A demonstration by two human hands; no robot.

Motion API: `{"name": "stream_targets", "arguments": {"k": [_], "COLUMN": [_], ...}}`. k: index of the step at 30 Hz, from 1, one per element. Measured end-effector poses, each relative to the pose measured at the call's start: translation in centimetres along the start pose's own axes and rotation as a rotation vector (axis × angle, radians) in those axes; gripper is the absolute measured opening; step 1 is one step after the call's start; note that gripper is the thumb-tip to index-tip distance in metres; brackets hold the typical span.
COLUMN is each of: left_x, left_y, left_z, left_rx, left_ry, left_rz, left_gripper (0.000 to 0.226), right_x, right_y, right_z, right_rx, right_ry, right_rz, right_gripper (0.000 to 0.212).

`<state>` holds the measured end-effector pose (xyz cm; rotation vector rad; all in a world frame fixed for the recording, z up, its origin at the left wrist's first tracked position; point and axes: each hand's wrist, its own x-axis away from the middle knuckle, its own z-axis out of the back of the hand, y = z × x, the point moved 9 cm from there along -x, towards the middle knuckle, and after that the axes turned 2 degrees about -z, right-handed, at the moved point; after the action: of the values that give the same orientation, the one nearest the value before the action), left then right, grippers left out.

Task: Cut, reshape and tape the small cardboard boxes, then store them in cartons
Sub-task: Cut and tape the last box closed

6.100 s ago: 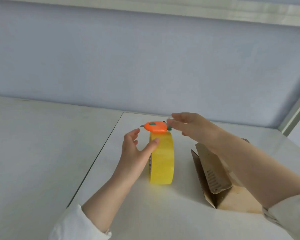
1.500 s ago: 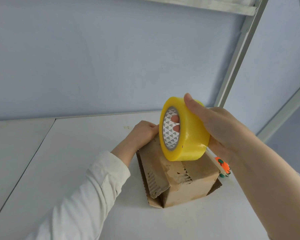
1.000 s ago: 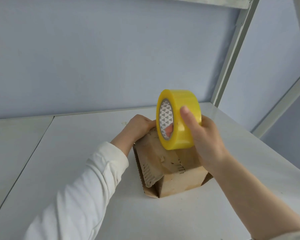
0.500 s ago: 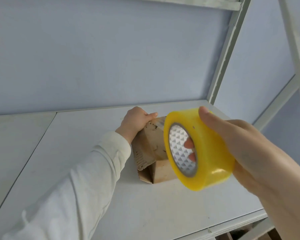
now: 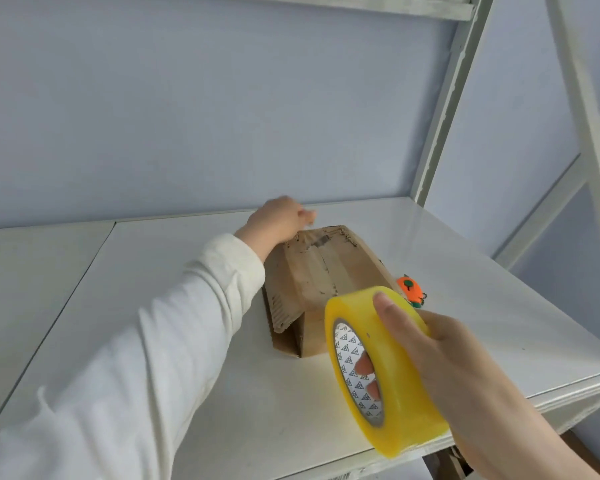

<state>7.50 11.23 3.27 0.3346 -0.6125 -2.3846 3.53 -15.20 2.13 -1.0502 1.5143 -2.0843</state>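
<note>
A worn brown cardboard box (image 5: 319,271) lies on the white table (image 5: 194,386), its open end with loose flaps toward me. My left hand (image 5: 278,220), blurred, sits at the box's far top edge with its fingers curled over it. My right hand (image 5: 465,368) holds a yellow tape roll (image 5: 406,386) in the air in front of the box, thumb on the outer face and fingertips inside the core. A small orange cutter (image 5: 409,287) lies on the table just right of the box, partly hidden behind the roll.
A white shelf post (image 5: 444,98) rises at the table's back right corner, with slanted braces further right. The blue wall closes the back. The table's front edge runs under my right hand, and brown cardboard (image 5: 459,460) shows below it.
My right hand has carried the tape roll down and toward me, away from the box top. The orange cutter shows beside the box again. My left hand shifted a little at the far edge.
</note>
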Motion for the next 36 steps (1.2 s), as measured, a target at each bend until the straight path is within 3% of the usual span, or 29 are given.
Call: {"name": "stream_targets", "arguments": {"k": [3,5,8,12,16,20,24,32,36], "left_x": [-0.3,0.3,0.5,-0.1,0.6,0.2,1.9,1.1,0.6], "left_y": [5.2,6.3,3.6,3.7,3.2,5.5,5.5,4.0,3.5], "left_z": [1.1,-1.6,-5.9,-4.1,-5.2,-2.0,-5.9,-5.8,-5.4], "left_rx": [0.120,-0.041,-0.350,-0.272,-0.404,-0.337,-0.364,-0.352,-0.323], "left_ry": [-0.011,-0.115,-0.232,-0.191,-0.190,-0.035,-0.262,-0.338,-0.320], "left_rz": [-0.210,-0.281,-0.208,-0.200,-0.218,-0.263,-0.353,-0.316,-0.289], "left_gripper": [0.044,0.054,0.060,0.065,0.066,0.068,0.064,0.063,0.064], "right_x": [0.0,-0.2,-0.4,-1.1,-1.7,-2.7,-4.4,-7.2,-7.5], "right_y": [-0.1,0.0,-0.2,-0.2,-0.2,-0.7,-2.0,-3.5,-2.6], "right_z": [0.1,0.2,0.2,0.5,0.4,0.5,-0.2,-1.1,-1.8], "right_rx": [0.001,-0.008,-0.014,-0.029,-0.058,-0.094,-0.083,-0.046,-0.019], "right_ry": [0.006,0.014,0.005,0.004,-0.009,0.006,0.011,-0.012,-0.150], "right_rz": [0.018,0.020,0.032,0.040,0.056,0.084,0.122,0.195,0.235], "right_gripper": [0.037,0.038,0.038,0.039,0.039,0.034,0.035,0.037,0.024]}}
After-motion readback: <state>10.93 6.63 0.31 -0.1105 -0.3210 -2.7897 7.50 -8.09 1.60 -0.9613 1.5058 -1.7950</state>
